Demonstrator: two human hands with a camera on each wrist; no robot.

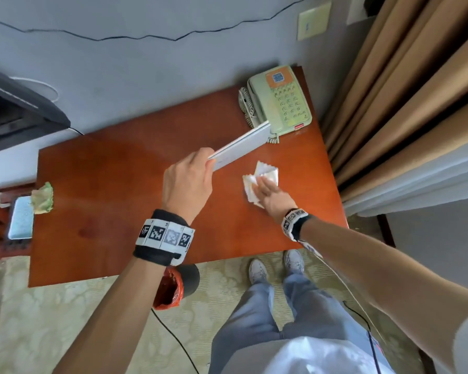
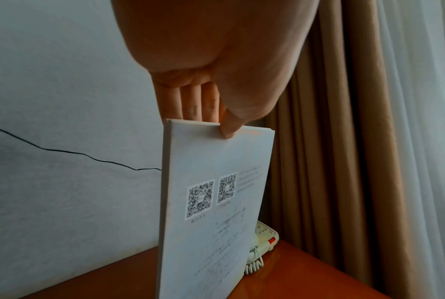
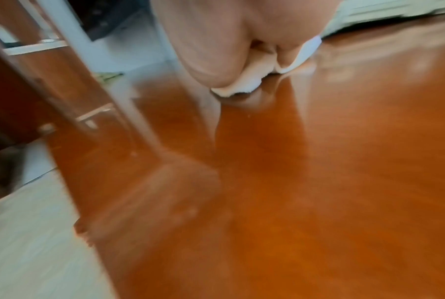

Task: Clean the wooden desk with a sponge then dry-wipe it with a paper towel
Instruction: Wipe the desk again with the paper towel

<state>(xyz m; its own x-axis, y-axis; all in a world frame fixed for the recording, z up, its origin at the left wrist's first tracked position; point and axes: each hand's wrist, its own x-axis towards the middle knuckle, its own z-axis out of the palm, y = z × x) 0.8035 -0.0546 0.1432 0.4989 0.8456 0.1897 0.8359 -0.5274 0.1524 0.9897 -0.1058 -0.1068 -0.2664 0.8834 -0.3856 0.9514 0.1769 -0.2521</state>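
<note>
Keep your left hand (image 1: 188, 182) pinching the white booklet (image 1: 241, 147) clear of the desk (image 1: 114, 168) while your flat right hand (image 1: 272, 194) presses the paper towel (image 1: 265, 171) through overlapping strokes.

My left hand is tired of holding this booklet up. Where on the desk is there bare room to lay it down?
The widest bare stretch of desk lies between the sponge at the left edge and the left hand, from wall to front edge. The right end is crowded: phone in the far corner, and the right hand pressing the paper towel in front of it.
</note>
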